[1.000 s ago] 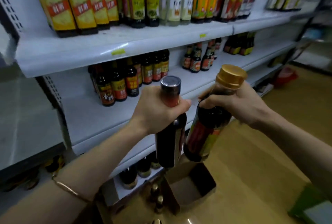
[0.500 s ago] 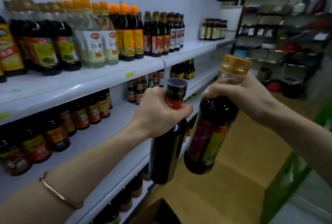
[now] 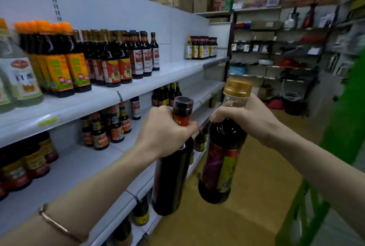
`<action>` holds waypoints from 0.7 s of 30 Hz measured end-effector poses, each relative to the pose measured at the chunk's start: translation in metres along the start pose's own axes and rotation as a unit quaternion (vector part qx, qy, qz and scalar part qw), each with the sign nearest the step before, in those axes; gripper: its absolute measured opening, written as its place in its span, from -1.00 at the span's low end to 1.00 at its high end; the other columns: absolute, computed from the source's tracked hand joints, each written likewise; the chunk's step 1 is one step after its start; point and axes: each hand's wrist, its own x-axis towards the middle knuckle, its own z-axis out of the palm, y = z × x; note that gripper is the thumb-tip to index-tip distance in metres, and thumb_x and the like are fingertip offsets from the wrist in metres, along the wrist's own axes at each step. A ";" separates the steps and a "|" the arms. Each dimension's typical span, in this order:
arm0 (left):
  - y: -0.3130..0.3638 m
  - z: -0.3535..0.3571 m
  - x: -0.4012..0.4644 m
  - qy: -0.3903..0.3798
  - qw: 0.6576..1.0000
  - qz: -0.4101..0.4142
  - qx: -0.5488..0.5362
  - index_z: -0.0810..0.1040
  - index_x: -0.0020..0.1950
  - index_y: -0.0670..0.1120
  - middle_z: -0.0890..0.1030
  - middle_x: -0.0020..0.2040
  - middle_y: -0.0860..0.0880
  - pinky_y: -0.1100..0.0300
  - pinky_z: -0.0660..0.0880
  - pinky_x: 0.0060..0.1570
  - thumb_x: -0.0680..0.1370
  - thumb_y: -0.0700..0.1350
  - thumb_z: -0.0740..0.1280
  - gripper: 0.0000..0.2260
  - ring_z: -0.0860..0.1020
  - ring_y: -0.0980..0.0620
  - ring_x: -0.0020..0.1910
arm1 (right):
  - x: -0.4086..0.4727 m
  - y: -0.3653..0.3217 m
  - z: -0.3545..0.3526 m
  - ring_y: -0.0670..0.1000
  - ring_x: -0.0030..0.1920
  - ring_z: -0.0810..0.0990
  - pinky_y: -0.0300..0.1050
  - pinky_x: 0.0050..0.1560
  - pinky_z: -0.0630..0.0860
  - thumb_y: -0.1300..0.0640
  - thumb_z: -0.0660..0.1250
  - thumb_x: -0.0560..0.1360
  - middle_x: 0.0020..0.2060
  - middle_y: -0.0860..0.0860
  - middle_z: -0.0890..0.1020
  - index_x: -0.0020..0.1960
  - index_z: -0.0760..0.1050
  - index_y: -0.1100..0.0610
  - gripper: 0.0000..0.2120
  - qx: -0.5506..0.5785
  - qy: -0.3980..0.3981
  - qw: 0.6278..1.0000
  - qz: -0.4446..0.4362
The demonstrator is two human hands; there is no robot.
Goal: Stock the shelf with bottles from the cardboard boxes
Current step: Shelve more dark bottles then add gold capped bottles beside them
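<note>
Two bottles in the air at once here. The left hand (image 3: 167, 131) is wrapped tight round the neck of a tall dark bottle with a dark red cap (image 3: 171, 166), fingers curled right over it, body hanging down at 6 o'clock from the fist. The right hand (image 3: 245, 117) grips the neck of a gold-capped bottle (image 3: 223, 156), dark liquid inside, red and yellow-green label showing, tilted a little with its base swinging toward 7 o'clock. The two bottles hang just beside each other, whether they touch is hard to say. A thin bracelet (image 3: 53, 222) sits on the left forearm.

Off at 9 o'clock runs the white shelf (image 3: 83, 105), upper tier lined with orange-capped bottles (image 3: 59, 58) and dark sauce bottles (image 3: 126, 58), a pale bottle (image 3: 17, 72) blurred at the far left. The tier below holds small dark jars and bottles (image 3: 104, 129), with bare white board between them and the left hand. Out at 1 o'clock, a further cluster of bottles (image 3: 201, 47) stands at the shelf's far end. At 4 o'clock, a green frame (image 3: 308, 206) stands on the tan floor (image 3: 246, 196).
</note>
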 end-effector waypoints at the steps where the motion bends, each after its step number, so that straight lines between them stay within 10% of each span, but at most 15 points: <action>1: -0.003 0.009 0.014 -0.003 1.000 -0.006 -0.004 0.26 -0.52 -0.07 0.33 -0.60 0.04 0.00 0.31 -0.50 0.38 0.00 0.45 -0.57 0.33 -0.01 -0.55 | 0.013 0.011 -0.005 0.15 -0.13 0.65 0.19 0.01 0.56 0.01 0.43 0.25 -0.22 0.19 0.68 -0.24 0.60 0.30 -0.67 0.003 0.002 1.000 0.002; 6: -0.025 0.056 0.089 -0.005 1.000 -0.006 -0.014 0.54 -0.27 -0.35 0.63 -0.32 -0.23 -0.16 0.54 -0.31 0.29 0.10 0.38 -0.54 0.59 -0.23 -0.31 | 0.083 0.065 -0.024 0.17 -0.10 0.65 0.20 0.05 0.56 0.00 0.41 0.23 -0.19 0.19 0.69 -0.19 0.62 0.33 -0.63 0.001 0.001 1.000 0.000; 21: -0.096 0.152 0.344 0.031 0.999 -0.035 -0.009 0.62 -0.35 -0.24 0.66 -0.35 -0.13 0.05 0.53 -0.29 0.37 -0.06 0.46 -0.75 0.60 -0.09 -0.34 | 0.333 0.197 -0.081 0.03 -0.14 0.68 0.05 -0.04 0.58 0.11 0.46 0.37 -0.23 0.04 0.72 -0.37 0.62 0.08 -0.85 0.015 0.030 0.999 -0.038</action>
